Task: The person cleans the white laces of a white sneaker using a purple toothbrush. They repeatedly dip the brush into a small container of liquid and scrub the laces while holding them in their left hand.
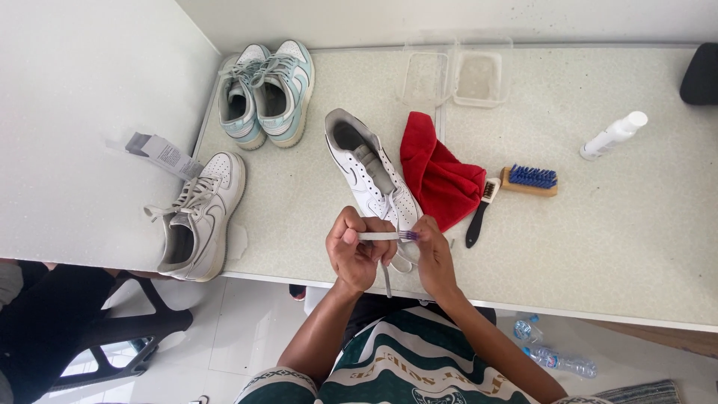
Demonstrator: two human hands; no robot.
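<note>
White toothbrush (380,236) w/ purple bristles sits horizontal between both hands, just above the toe of the white sneaker (372,178). Left hand (354,254) has its fingers curled shut round the handle end; right hand (434,251) pinches fingers closed at the bristle end. A white lace hangs down btwn the hands, off the tabletop (613,247) edge. The sneaker is smooth leather-look w/ perforated toe and grey lining, toe pointing at the person, near the front edge, centre.

Just right of it: crumpled red cloth (437,173), soft, touching the shoe's side. Beside that, a small black-handled brush (480,213), then a wooden block brush w/ blue bristles (529,180). Further right, a white spray bottle (613,135) lies on its side.

At the back: 2 clear plastic tubs (457,76), rectangular, side by side; contents can't be made out, maybe a film of liquid in the right one.

Left side: pair of white/pale-blue sneakers (267,93), laced, plus 1 single grey-white sneaker (198,217). 4 shoes total, 3 brushes. Tabletop is pale, speckled.
</note>
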